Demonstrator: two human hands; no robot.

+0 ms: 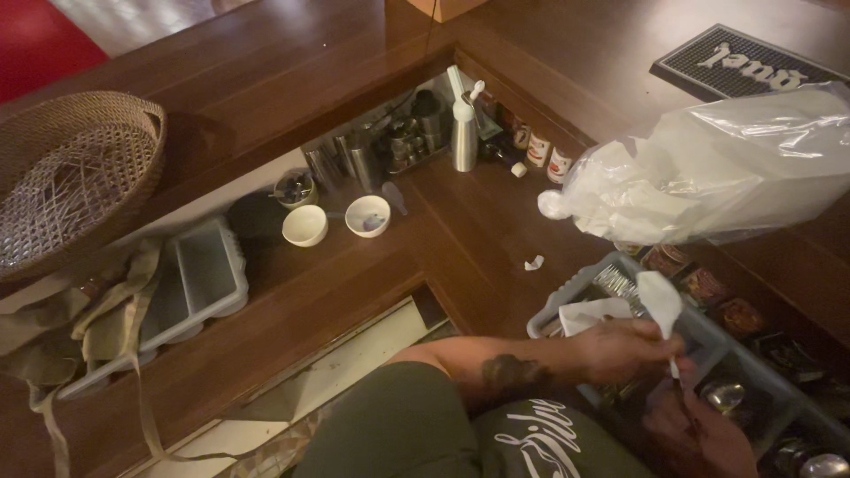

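Head camera looks down on an L-shaped dark wooden bar counter (354,301), where the person's left hand (620,350) is closed around a white cloth or paper napkin (661,301), pinching it over what seems to be a slim piece of cutlery; the piece itself is too hidden to name. Below it, the right hand (699,434) is curled at the lower end of the same item, though I cannot tell how firmly it grips. Both hands work above a grey plastic cutlery tray (575,292) at the counter's right edge, with more silverware lying in its compartments. A crumpled clear plastic bag (726,168) hangs just over the tray. To polish well, I'd judge the cloth should wrap fully round the metal and bare fingers stay off the cleaned part. Farther along, near the inner corner, stand two small white bowls (305,225) and a tall silver dispenser bottle (464,133); a woven wicker basket (80,168) sits at the far left edge.
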